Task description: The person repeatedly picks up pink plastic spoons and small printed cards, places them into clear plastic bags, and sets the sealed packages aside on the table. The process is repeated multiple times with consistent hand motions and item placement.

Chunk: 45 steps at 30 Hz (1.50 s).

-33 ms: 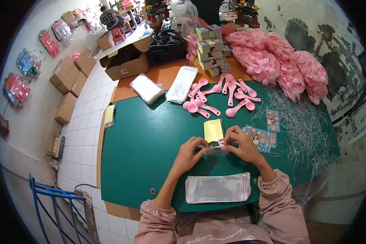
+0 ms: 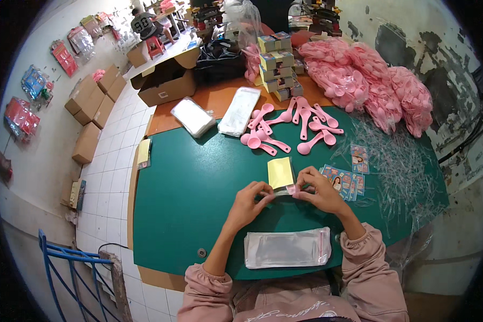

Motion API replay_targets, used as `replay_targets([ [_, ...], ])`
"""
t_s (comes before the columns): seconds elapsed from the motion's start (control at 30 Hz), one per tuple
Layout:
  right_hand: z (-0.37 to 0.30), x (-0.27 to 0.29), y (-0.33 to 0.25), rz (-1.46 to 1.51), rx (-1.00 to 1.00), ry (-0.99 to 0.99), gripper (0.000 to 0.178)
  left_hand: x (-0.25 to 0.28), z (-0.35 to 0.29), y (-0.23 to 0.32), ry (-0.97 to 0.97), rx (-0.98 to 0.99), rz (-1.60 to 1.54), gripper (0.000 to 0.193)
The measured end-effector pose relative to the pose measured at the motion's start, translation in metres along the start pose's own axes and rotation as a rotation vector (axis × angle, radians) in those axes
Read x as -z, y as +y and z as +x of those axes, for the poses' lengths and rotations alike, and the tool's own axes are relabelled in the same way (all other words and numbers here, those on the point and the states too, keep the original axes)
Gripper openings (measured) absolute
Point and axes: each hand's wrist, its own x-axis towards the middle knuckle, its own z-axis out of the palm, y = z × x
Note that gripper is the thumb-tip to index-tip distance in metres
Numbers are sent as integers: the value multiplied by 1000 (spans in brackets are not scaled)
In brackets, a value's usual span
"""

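My left hand and my right hand pinch the near end of a clear plastic bag between thumbs and fingers, one at each corner. Inside the bag is a yellow card; a bit of something pink shows at its lower right, mostly hidden. Close to my right hand lie several printed blue cards, with one more card above them. Flat between my forearms rests a stack of clear bags. Loose pink measuring spoons are scattered beyond the bag.
Clear plastic strips cover the table's right side. Bags of pink spoons are heaped at the far right. Bundled cards stand stacked at the back, near two packs of clear bags. An opened carton stands far left; a person sits beyond.
The bag's near end, which stuck out blurred below my fingers, now lies folded up between them. Bag and yellow card have shifted very slightly left.
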Motion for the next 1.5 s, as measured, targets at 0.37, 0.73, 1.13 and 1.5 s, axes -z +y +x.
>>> replay_targets([
  [0.37,-1,-27,20,556,-461,111,14,-16,1,-7,89,183,-153,17],
  [0.73,0,-39,24,514,-363,241,10,-23,2,-11,204,207,-365,17],
  [1.13,-6,-44,20,450,-344,222,31,-16,-3,-19,127,247,-301,28],
  [1.5,59,51,87,-993,46,224,26,52,-28,3,260,-178,560,26],
])
